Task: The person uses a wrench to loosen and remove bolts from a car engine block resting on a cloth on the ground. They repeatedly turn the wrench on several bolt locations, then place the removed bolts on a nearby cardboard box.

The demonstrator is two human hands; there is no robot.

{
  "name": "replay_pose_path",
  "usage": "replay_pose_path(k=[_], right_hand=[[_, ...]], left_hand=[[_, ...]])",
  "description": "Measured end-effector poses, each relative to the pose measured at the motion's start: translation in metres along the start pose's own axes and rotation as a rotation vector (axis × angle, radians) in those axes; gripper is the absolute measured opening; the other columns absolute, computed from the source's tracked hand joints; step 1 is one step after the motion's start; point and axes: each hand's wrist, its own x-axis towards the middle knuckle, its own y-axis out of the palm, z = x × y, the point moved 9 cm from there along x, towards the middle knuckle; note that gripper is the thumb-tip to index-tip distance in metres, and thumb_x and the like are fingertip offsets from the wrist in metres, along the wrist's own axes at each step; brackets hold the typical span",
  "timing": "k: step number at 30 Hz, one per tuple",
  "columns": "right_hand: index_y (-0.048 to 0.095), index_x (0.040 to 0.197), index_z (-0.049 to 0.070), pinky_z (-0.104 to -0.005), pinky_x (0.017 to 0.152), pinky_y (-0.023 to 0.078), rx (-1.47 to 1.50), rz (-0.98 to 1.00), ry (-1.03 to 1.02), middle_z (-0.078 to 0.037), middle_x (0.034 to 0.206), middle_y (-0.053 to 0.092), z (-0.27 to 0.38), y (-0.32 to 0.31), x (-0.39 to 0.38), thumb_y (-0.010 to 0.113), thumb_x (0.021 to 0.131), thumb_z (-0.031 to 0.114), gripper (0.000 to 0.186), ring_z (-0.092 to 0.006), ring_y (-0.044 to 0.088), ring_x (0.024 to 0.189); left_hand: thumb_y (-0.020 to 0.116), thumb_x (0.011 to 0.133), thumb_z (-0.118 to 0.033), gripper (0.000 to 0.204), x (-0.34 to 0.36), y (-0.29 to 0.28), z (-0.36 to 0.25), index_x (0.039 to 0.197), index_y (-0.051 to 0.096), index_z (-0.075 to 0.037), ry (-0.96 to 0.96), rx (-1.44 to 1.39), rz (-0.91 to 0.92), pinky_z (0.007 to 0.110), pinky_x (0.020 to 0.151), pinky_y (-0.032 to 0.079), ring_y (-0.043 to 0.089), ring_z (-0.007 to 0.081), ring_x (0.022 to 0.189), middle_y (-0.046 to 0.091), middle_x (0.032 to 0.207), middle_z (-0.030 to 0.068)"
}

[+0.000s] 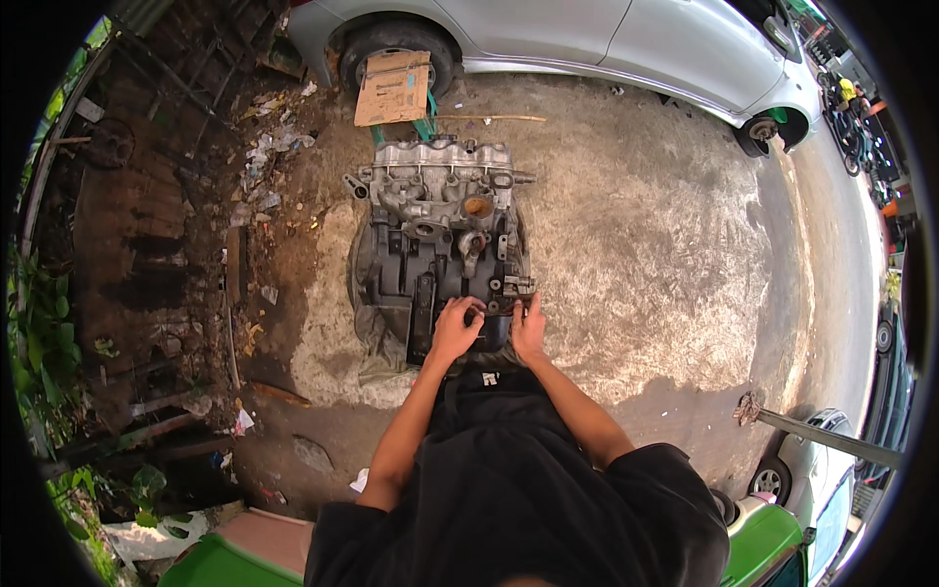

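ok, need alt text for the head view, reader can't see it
A person's bare left hand and right hand are at the near end of a grimy metal engine, seen from above through a fisheye lens. Beyond the engine, a cardboard sheet on a green stand is beside a silver car; litter is scattered to the left.

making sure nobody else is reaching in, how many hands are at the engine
2: the left hand at the lower middle of the engine, the right hand at its lower right. No others show.
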Motion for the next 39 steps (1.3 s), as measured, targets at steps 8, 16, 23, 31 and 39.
replay_pose_path(k=[8,16,23,31,39], right_hand=[[0.054,0.108,-0.003,-0.0415,0.069,0.054,0.077,-0.158,0.046,-0.019,0.078,0.072,-0.002,-0.036,0.03,0.053,0.104,0.011,0.014,-0.0312,0.072,0.072],[0.058,0.104,-0.004,-0.0395,0.071,0.058,-0.018,0.08,0.145,-0.018,0.075,0.073,-0.005,-0.037,0.047,0.058,0.1,0.009,0.013,-0.0289,0.075,0.072],[0.059,0.101,-0.003,-0.0368,0.067,0.055,0.014,0.181,0.061,-0.015,0.075,0.073,0.015,-0.034,0.048,0.056,0.101,0.009,0.012,-0.0223,0.072,0.069],[0.062,0.112,-0.005,-0.0447,0.078,0.056,-0.179,0.258,0.135,-0.02,0.078,0.073,-0.001,-0.021,0.098,0.056,0.1,0.019,0.027,-0.0341,0.075,0.08],[0.061,0.105,-0.015,-0.0406,0.059,0.059,0.112,0.504,0.32,-0.025,0.08,0.072,-0.011,-0.003,0.135,0.053,0.103,0.02,0.035,-0.03,0.075,0.065]], left_hand=[[0.067,0.088,-0.008,0.018,-0.001,0.001,0.002,0.105,0.07,-0.001,-0.017,-0.007,0.012,0.044,0.09,0.05,0.064,0.0327,0.098,0.072,0.093,0.0119],[0.068,0.087,-0.009,0.016,0.0,0.001,0.003,0.103,0.071,-0.004,-0.008,-0.014,0.005,0.046,0.089,0.051,0.062,0.0326,0.097,0.07,0.09,0.0098],[0.069,0.087,-0.009,0.017,0.0,0.0,0.002,0.103,0.07,-0.004,-0.001,-0.025,-0.014,0.046,0.09,0.05,0.063,0.0337,0.097,0.07,0.091,0.0106],[0.068,0.088,-0.008,0.017,0.001,-0.001,0.008,0.104,0.07,-0.003,-0.033,-0.035,-0.05,0.045,0.09,0.05,0.063,0.0336,0.095,0.07,0.092,0.0116],[0.068,0.091,-0.008,0.019,-0.002,-0.002,0.022,0.109,0.07,-0.002,-0.097,-0.259,-0.125,0.039,0.08,0.051,0.066,0.0249,0.086,0.07,0.092,0.0107]])
